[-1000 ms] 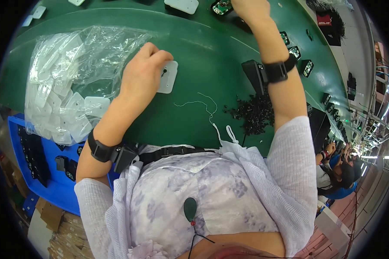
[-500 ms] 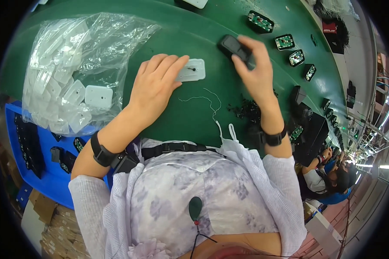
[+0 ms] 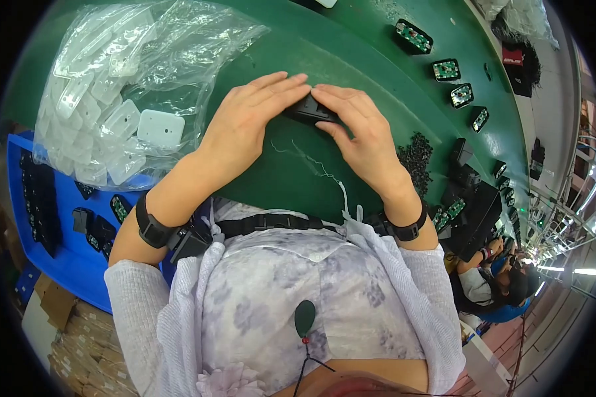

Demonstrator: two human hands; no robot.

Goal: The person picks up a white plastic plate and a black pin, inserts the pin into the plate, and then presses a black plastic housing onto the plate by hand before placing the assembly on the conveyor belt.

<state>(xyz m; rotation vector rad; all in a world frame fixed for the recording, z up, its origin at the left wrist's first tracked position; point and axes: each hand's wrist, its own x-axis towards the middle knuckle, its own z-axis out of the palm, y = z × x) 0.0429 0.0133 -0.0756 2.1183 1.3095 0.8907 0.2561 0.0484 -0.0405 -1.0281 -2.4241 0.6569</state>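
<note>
Both hands meet over a black plastic housing (image 3: 309, 111) on the green tabletop. My right hand (image 3: 359, 124) grips it from the right, thumb along its near edge and fingers over its far side. From the left, my left hand (image 3: 250, 114) lays its fingers, held together, against the same housing. The white plastic plate seen earlier under the left hand is hidden now. Loose white thread (image 3: 314, 165) trails on the table between my forearms. A pile of small black parts (image 3: 415, 161) lies beside my right wrist.
A clear bag (image 3: 179, 40) of white plastic plates (image 3: 161, 129) lies at the left, above a blue bin (image 3: 73, 264) holding black parts. Open housings with green circuit boards (image 3: 446, 69) line the right side. A black box (image 3: 480, 215) stands near my right forearm; another person (image 3: 490, 278) sits beyond.
My right hand has brought the black housing leftward to my left hand. The white plate, visible before under the left fingers, is now covered. The view has shifted slightly.
</note>
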